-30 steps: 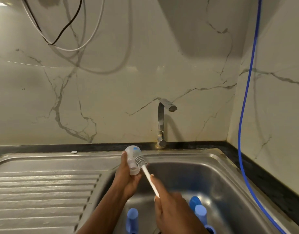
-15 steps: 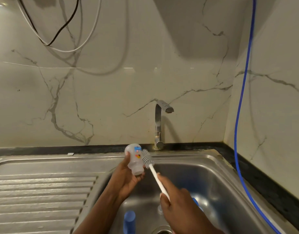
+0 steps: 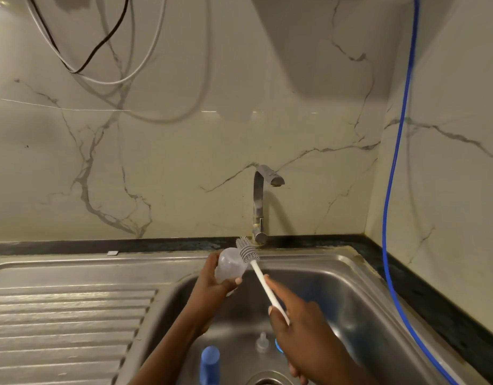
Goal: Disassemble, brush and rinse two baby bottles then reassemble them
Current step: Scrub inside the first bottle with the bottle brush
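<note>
Two grips, centre frame: left grip curled round the bottle, long axis near upright; right grip pinching the brush handle, bristles touching the bottle's upper right, outside.

Sink was brushed metal, dull sheen. Bottle over it — cloudy smooth plastic. Brush: glossy white plastic handle, grey rubbery bristles. Wall behind sink looked glossy, marble-veined.

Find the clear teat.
In the head view, low centre: the teat sits on the sink floor between the blue cap and the right hand, beyond the drain.
</note>
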The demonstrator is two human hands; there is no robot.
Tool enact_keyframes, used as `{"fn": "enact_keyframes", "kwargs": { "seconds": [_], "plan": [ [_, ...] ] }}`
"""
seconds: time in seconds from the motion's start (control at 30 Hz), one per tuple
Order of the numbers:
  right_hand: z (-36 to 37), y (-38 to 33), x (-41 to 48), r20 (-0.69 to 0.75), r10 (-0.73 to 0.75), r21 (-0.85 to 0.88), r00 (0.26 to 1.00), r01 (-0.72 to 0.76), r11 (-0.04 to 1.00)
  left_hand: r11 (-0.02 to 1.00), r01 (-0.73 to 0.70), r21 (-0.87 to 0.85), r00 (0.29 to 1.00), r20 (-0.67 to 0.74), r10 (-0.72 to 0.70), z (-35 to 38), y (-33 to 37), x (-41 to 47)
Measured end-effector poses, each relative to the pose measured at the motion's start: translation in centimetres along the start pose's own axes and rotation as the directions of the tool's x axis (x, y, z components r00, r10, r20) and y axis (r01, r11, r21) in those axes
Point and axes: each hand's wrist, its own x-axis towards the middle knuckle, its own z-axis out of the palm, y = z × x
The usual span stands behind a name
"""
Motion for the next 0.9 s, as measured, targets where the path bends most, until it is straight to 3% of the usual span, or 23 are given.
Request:
{"fn": "enact_keyframes", "kwargs": {
  "seconds": [0.13, 0.4, 0.6, 0.77, 0.9],
  "plan": [
    [0.6, -0.5, -0.5, 0.027, -0.009, -0.063, 1.0, 0.011, 0.998, 0.991, -0.081, 0.108, 0.996, -0.038, 0.085, -0.9, -0.1, -0.3],
    [0.4, 0.3, 0.2, 0.007, 0.043, -0.033, 0.999, -0.043, 0.999, 0.878, -0.251, 0.408, 0.968, 0.09, 0.235, -0.5, 0.0, -0.2],
    [0.2, -1.6, -1.7, 0.043, 0.016, -0.169, 0.999, -0.009, 0.986, 0.909, -0.146, 0.39, 0.988, 0.018, 0.151, -2.0, -0.7, 0.1],
    [0.4, -0.1, 0.2, 0.009, 0.015, -0.067, 1.0, -0.015, 0.998, 0.856, -0.215, 0.47, 0.976, 0.137, 0.17, -0.2, -0.5, -0.1],
    [0.3, 0.1, -0.2, 0.031, -0.007, -0.069, 0.999, 0.009, 0.998, 0.846, -0.198, 0.496, 0.98, 0.08, 0.183, -0.4, -0.6, 0.0]
  ]
}}
